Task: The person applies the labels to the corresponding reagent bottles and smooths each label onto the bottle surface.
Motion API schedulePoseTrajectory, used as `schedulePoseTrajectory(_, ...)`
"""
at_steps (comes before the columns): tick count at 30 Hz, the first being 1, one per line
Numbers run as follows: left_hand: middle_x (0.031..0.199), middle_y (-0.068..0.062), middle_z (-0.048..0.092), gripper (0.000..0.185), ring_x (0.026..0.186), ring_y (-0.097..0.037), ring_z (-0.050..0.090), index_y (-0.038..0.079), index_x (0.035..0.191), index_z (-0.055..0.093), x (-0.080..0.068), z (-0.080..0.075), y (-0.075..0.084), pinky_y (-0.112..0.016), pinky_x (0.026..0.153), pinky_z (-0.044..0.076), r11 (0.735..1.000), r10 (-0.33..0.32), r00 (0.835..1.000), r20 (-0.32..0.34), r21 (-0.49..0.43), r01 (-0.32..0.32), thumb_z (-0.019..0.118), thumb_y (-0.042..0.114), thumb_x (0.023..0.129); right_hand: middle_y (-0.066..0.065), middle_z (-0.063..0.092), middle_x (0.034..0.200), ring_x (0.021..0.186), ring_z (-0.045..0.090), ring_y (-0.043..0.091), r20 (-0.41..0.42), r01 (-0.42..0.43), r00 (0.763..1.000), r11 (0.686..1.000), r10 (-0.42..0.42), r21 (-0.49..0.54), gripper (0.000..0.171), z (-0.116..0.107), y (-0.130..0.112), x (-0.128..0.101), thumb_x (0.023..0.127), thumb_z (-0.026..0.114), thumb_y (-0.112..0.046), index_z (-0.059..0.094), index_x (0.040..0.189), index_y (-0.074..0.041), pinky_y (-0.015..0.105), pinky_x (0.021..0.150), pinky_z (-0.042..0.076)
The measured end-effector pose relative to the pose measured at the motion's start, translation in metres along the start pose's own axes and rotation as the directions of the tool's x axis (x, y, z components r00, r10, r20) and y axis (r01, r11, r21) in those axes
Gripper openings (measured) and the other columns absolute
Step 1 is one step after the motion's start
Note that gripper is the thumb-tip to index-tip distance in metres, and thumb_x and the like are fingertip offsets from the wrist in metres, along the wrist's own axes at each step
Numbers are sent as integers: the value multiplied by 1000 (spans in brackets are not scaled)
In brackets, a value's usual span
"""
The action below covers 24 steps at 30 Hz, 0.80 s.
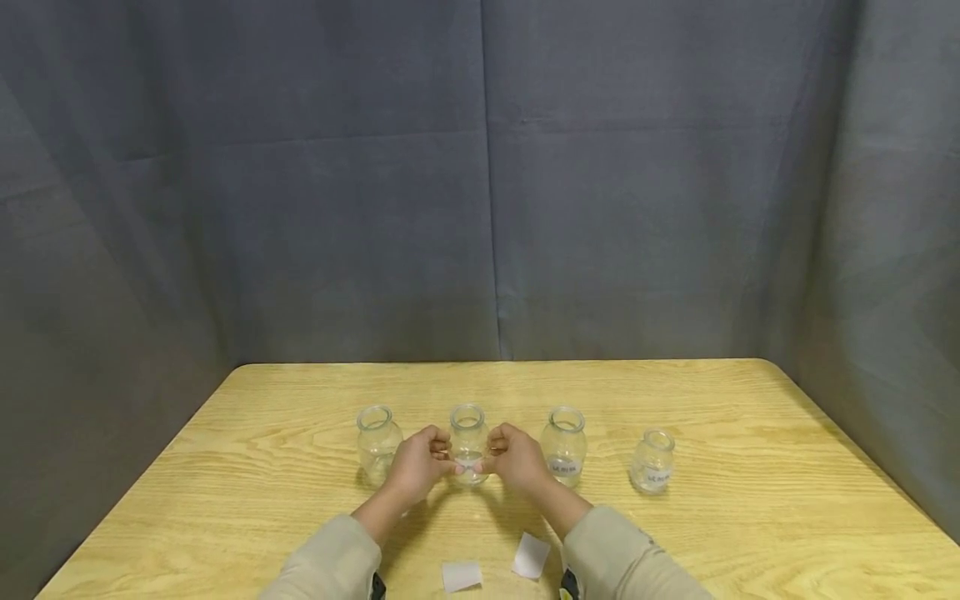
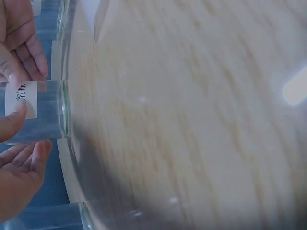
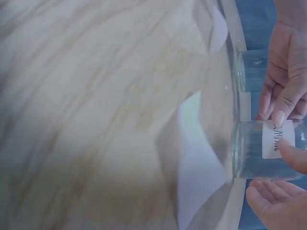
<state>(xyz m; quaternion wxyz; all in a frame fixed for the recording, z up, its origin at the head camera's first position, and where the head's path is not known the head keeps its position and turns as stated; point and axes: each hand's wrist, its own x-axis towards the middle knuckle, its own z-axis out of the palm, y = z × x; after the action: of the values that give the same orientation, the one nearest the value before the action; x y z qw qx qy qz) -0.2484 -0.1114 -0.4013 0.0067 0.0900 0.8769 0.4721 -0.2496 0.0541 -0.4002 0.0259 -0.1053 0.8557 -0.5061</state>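
Observation:
Both hands are at a clear glass jar (image 1: pixel 468 433) standing on the table. The left hand (image 1: pixel 417 465) holds it from the left side, its thumb on the front, while its other fingers lie along the glass. From the right, the right hand (image 1: pixel 519 460) grips it the same way, thumb on the front. Under the thumbs is a white label (image 2: pixel 29 101) with dark printed characters, partly covered by them. In the right wrist view the label (image 3: pixel 271 149) lies flat against the glass.
Left of the hands stands a glass jar (image 1: pixel 375 442), partly hidden by the left hand. On the right are a labelled jar (image 1: pixel 564 442) and a smaller labelled jar (image 1: pixel 654 457). Two white paper pieces, one (image 1: pixel 461 575) and another (image 1: pixel 531 556), lie near the forearms on the wooden table (image 1: pixel 750 533).

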Motion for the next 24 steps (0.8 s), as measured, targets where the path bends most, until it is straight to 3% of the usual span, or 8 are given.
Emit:
schedulePoseTrajectory(7,112,-24,56,51,100,-35,57,-11,117,48,-4,-1,3,-36,81,52,995,-83,996,-16,-55,82,72,3,73,29,53,111,99,54,42,35,-40,999,999,39,16,42,-7,-2,-9,80,66,-5,47,114,13,49,84,48)
schedulePoseTrajectory(11,112,-26,55,53,101,-37,57,-12,118,46,-9,-2,6,-38,82,52,994,-95,995,-12,-49,94,71,6,75,25,56,107,96,55,37,60,-38,997,999,39,-15,39,-13,-3,-21,81,66,-8,50,110,13,47,83,49)
schedulePoseTrajectory(18,118,-30,51,56,106,-44,52,-14,121,44,-26,-2,10,-47,86,47,994,-108,994,-19,-13,108,71,9,77,22,56,106,96,54,31,150,-7,989,1000,3,22,38,-24,-3,-47,81,65,-11,51,108,12,45,84,48)
schedulePoseTrajectory(24,106,-21,57,45,93,-30,57,-12,114,50,-37,-4,17,-36,78,51,994,-99,995,-20,-53,98,70,8,78,22,56,108,98,54,31,207,24,978,1000,-25,6,41,-40,-6,-59,83,64,-15,51,111,12,48,84,48)
